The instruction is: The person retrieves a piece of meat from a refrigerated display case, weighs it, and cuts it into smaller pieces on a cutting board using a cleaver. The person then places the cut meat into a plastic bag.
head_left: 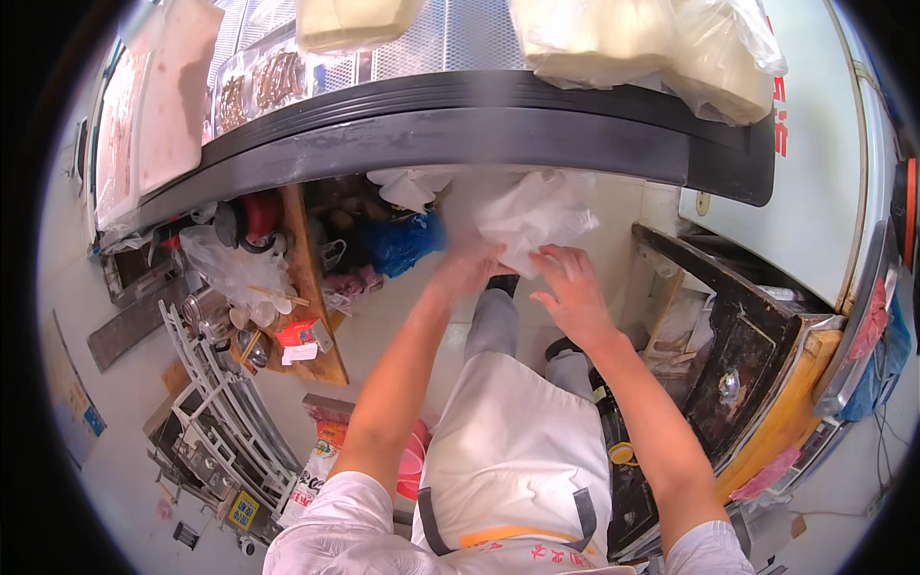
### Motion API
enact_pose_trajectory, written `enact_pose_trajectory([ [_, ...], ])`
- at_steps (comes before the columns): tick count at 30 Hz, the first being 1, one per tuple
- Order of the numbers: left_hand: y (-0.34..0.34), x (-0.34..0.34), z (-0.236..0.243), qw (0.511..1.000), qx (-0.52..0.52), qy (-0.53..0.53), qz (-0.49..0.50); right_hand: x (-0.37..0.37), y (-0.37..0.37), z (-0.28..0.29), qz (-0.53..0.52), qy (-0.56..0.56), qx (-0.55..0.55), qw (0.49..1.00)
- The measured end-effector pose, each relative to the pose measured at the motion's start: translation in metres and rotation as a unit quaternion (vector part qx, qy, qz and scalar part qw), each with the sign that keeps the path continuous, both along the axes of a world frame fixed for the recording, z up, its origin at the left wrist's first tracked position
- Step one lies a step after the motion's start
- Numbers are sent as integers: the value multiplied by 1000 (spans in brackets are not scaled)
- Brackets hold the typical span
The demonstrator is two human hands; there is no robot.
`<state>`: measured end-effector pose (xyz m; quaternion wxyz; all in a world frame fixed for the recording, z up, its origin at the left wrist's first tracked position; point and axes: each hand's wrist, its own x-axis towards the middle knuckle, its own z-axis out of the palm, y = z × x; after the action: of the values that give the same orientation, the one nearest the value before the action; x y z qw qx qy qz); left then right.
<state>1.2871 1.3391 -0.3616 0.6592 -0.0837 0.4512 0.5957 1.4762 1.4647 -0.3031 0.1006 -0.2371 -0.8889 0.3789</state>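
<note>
Both my hands are stretched out in front of me on a crumpled white plastic bag (pixel 530 215), just below the dark curved edge of a display counter (pixel 460 144). My left hand (pixel 468 270) grips the bag's lower left part; the image is blurred there. My right hand (pixel 575 287) has its fingers spread against the bag's lower right edge, thumb and fingertips touching it. Below my arms I see my white apron (pixel 517 450) and grey trousers.
Wrapped pale blocks (pixel 623 38) lie on the counter top, trays of meat (pixel 259 86) to the left. A low wooden shelf (pixel 311 316) with bags, a blue bag (pixel 402 240) and utensils is at left, a white wire rack (pixel 220 402) beside it. A dark worn stand (pixel 738 355) is at right.
</note>
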Motion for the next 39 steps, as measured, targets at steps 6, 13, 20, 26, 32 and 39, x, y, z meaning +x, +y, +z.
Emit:
enact_pose_trajectory([
  [6, -17, 9, 25, 999, 11, 27, -17, 6, -6, -21, 43, 10, -64, 997],
  [13, -4, 16, 43, 999, 26, 22, -11, -6, 13, -5, 20, -95, -234, 968],
  [20, -13, 22, 27, 999, -1, 45, -24, 10, 24, -15, -29, -90, -414, 905],
  [26, -5, 27, 44, 997, 10, 72, -22, 7, 37, -11, -22, -146, -404, 903],
  [32, -6, 28, 40, 990, 32, 127, -47, 2, 33, -14, -30, -169, -407, 897],
  [39, -7, 30, 19, 974, -62, 210, -56, 12, 29, -34, -36, -93, -426, 899],
])
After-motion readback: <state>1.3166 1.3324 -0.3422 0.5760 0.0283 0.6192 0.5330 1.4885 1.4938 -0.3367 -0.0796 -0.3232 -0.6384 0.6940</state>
